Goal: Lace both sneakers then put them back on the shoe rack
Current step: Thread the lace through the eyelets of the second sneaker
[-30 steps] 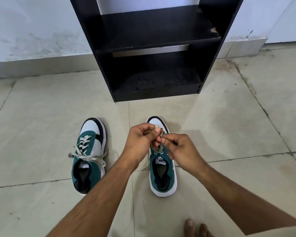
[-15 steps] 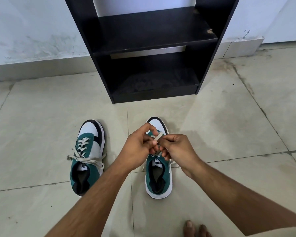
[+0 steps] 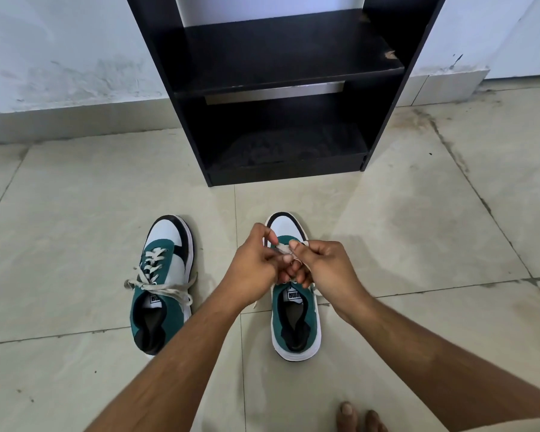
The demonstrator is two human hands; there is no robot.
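Two green, white and black sneakers stand on the tiled floor, toes toward the rack. The left sneaker (image 3: 164, 285) is laced, its cream lace ends loose across the tongue. Over the middle of the right sneaker (image 3: 295, 319) my left hand (image 3: 253, 266) and my right hand (image 3: 325, 265) meet, both pinching its cream lace (image 3: 282, 248) between thumb and fingers. My hands hide the eyelets and most of the lacing on that shoe. The black shoe rack (image 3: 278, 88) stands just beyond, both shelves bare.
A white wall with a tiled skirting runs behind the rack. Beige floor tiles (image 3: 75, 213) with dark grout lines surround the shoes. My bare toes (image 3: 359, 416) show at the bottom edge, right of centre.
My hands have shifted slightly toward the toe of the right sneaker, still working the lace between the fingers. The left sneaker and the rack have not moved.
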